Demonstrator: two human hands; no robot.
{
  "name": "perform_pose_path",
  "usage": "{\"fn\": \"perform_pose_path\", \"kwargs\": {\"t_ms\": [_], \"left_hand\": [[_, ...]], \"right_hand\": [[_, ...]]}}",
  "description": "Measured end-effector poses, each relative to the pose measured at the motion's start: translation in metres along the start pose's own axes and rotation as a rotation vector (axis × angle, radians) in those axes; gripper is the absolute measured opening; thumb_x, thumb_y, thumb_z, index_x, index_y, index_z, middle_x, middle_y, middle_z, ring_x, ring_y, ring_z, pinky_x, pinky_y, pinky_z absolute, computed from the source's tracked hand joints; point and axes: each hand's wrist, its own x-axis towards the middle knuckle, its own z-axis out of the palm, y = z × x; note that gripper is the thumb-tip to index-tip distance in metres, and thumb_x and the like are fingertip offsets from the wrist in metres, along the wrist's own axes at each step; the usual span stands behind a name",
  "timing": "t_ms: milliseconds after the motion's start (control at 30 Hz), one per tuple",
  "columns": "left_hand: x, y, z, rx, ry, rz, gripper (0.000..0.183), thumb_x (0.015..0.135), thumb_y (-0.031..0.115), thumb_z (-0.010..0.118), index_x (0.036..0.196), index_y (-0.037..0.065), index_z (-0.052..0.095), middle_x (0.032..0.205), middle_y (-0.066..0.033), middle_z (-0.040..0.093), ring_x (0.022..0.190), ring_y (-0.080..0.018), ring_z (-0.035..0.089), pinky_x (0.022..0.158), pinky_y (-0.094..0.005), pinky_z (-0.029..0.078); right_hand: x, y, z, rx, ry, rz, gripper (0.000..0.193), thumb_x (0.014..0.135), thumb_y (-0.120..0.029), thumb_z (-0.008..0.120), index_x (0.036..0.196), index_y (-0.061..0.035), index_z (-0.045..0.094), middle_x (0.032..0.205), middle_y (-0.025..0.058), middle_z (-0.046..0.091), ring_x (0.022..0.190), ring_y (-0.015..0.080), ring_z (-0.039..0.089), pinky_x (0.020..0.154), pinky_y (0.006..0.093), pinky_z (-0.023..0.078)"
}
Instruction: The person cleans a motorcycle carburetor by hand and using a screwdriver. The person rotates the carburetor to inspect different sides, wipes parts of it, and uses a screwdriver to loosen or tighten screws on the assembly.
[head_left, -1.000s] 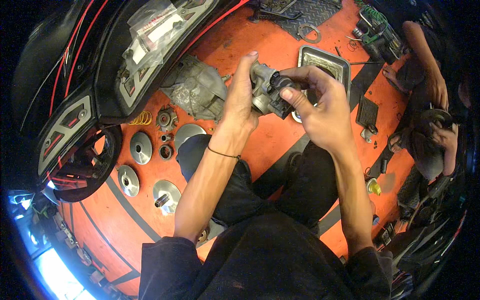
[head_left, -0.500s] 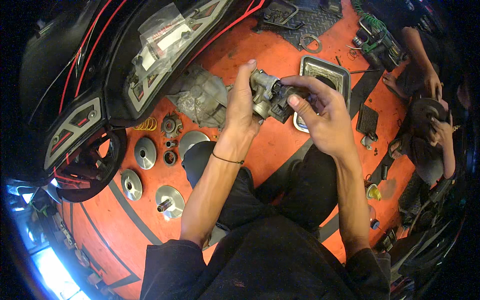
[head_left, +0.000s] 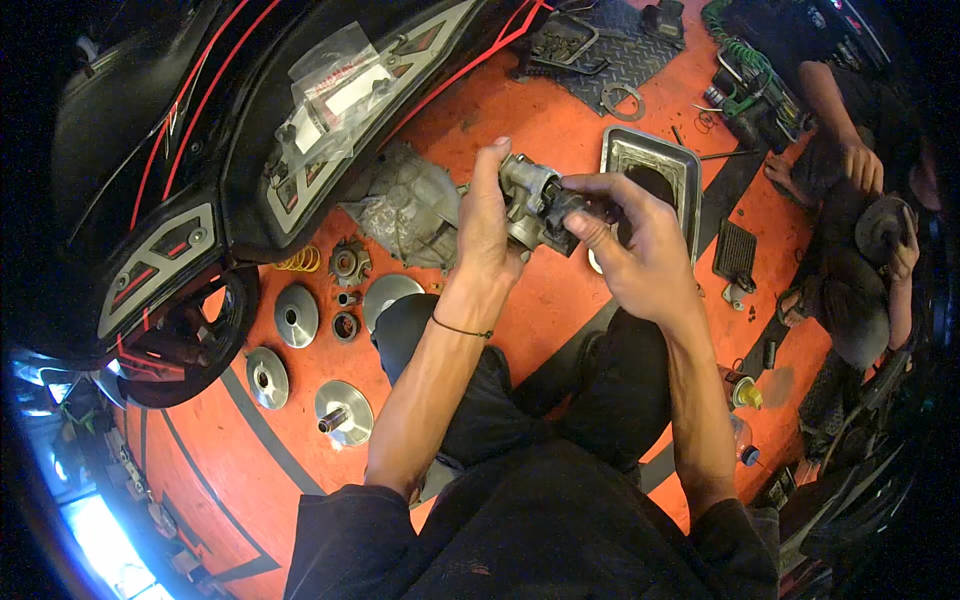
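Observation:
Above my knees I hold a silver metal throttle body with a black plastic unit on its right side. My left hand wraps round the metal side, its thumb pointing up along the edge. My right hand is closed on the black unit with thumb and fingers, which partly hide it. Behind my left hand, a grey metal engine cover lies on the floor.
Metal pulley discs and a yellow spring lie at the left, by a black scooter body. A metal tray sits beyond my right hand. At far right, a co-worker's hand holds a round disc.
The whole view has shifted slightly. Both my hands keep their grip, and my right fingers have moved a little on the black unit. The co-worker's hands have moved about the disc.

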Motion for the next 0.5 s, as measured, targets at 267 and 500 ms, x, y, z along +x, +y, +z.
{"fn": "perform_pose_path", "kwargs": {"t_ms": [267, 500], "left_hand": [[-0.001, 0.002, 0.0, -0.022, -0.05, -0.034, 0.034, 0.086, 0.041, 0.059, 0.083, 0.008, 0.061, 0.074, -0.0058, 0.064, 0.064, -0.0182, 0.064, 0.064, -0.0329, 0.055], [-0.005, 0.005, 0.006, -0.02, -0.019, -0.016, 0.033, 0.088, 0.041, 0.056, 0.079, 0.01, 0.057, 0.071, -0.0044, 0.061, 0.063, -0.0162, 0.063, 0.062, -0.0316, 0.053]], "right_hand": [[-0.004, -0.001, 0.008, -0.3, 0.036, -0.195, 0.051, 0.068, -0.018, 0.08, 0.11, 0.0017, 0.058, 0.095, 0.0146, 0.061, 0.088, 0.029, 0.059, 0.076, 0.0369, 0.048], [-0.005, -0.001, 0.01, -0.41, 0.064, -0.342, 0.045, 0.07, -0.012, 0.076, 0.108, 0.0013, 0.057, 0.097, 0.0163, 0.059, 0.093, 0.0353, 0.059, 0.08, 0.0408, 0.049]]}}
